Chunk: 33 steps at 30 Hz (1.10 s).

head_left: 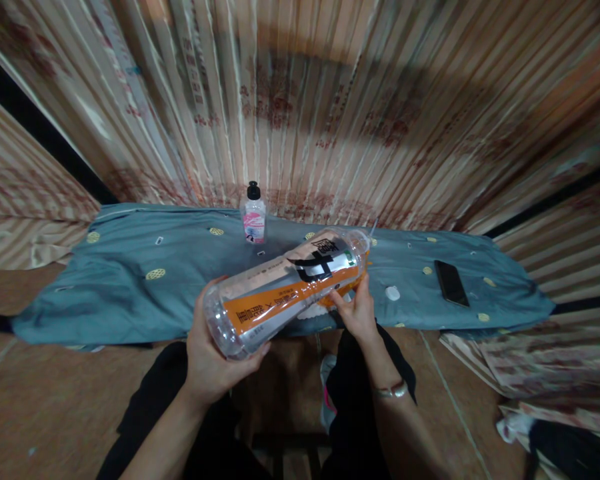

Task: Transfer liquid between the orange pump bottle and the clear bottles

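A large clear plastic bottle (pixel 300 280) with an orange, white and black label lies tilted across my two hands, above the cloth. Its base rests in my left hand (pixel 215 360), whose fingers and thumb wrap round it. Near the neck end, my right hand (pixel 357 310) grips the underside; some of its fingers are hidden behind the bottle. A thin clear point sticks up past the neck. Something orange shows behind the neck, too covered to name. Under the bottle, a white piece (pixel 325 308) is partly visible. To the right sits a small white cap-like object (pixel 393 293).
A blue-green cloth (pixel 140 267) with yellow prints covers the long narrow table. A small bottle (pixel 253 217) with a black cap and pink label stands at the back. A dark phone (pixel 451 283) lies on the right. Pleated curtains (pixel 305 120) hang behind.
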Available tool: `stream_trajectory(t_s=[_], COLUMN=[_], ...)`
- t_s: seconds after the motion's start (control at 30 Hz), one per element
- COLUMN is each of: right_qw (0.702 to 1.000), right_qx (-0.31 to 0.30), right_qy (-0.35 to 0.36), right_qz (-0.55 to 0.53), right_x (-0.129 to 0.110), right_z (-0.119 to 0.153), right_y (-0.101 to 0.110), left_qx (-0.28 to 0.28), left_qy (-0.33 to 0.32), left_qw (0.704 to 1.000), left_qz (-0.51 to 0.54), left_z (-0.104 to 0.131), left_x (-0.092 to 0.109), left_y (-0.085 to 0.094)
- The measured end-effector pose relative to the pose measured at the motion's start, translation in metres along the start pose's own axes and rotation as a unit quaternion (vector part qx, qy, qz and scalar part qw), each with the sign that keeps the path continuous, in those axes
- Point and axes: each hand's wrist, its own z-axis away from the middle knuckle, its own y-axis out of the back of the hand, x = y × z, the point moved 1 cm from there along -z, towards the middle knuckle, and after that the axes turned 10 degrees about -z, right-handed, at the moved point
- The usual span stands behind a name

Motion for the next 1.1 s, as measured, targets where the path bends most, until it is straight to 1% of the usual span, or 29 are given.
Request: stream_trajectory(t_s=[0.33,0.6,0.77,0.97,1.1], right_qw=[1.0,1.0,1.0,1.0,1.0], right_qx=[-0.006,-0.002,0.0,0.006,-0.002], right_qy=[-0.004,-0.002,-0.01,0.002,-0.005], right_qz=[-0.007,-0.002,0.0,0.014,0.008], right_x=[-0.0004,-0.0006,0.0004,0.0004,-0.0002], right_z=[0.0004,0.0005,-0.0001,0.0002,0.0005], right_y=[-0.0012,-0.0005,-0.0005,-0.0003,-0.0001], left_qx=[-0.001,-0.004,-0.002,0.006,-0.011], left_qy=[-0.021,0.012,0.001,-0.011,-0.002], left_qw=[1.0,1.0,1.0,1.0,1.0], left_qz=[-0.008,-0.004,-0.003,-0.002,0.003], left_z=[-0.0007,0.0001,0.0001,-0.0005,0.0005], left_x=[0.0012,-0.0001,-0.0005,-0.0021,-0.0042], left_y=[0.0006,0.0012,0.0002,0.001,0.0012])
